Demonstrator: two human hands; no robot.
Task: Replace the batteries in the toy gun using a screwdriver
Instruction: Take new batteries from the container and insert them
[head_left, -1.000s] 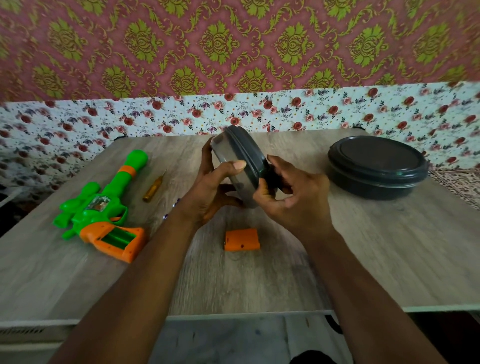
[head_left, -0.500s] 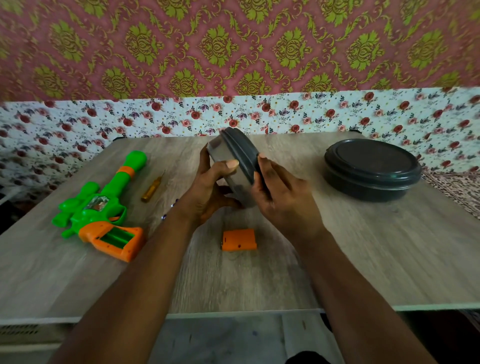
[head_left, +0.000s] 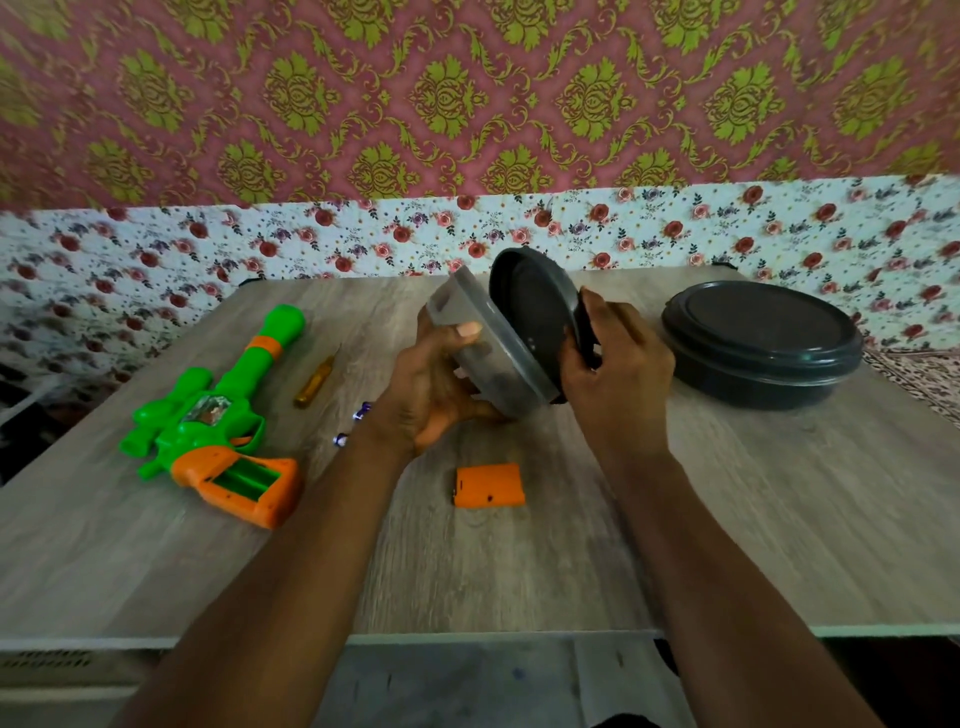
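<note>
A green and orange toy gun (head_left: 218, 421) lies at the table's left, its battery bay open in the orange grip. Its orange battery cover (head_left: 488, 485) lies loose at the table's middle. A small amber-handled screwdriver (head_left: 314, 383) rests just right of the gun's barrel. Two small batteries (head_left: 353, 425) show beside my left wrist. My left hand (head_left: 434, 395) grips a grey round container (head_left: 470, 345), tilted on its side above the table. My right hand (head_left: 615, 374) holds its dark lid (head_left: 532, 317), swung open at the top, apart from the rim.
A second, larger dark round container (head_left: 761, 343) with its lid on sits at the table's right. The wooden table (head_left: 753, 519) ends at a near edge just under my forearms. Floral cloth covers the wall behind it.
The lid has come away from the grey container's rim, pulled right by my right hand. My left hand keeps its hold on the container body.
</note>
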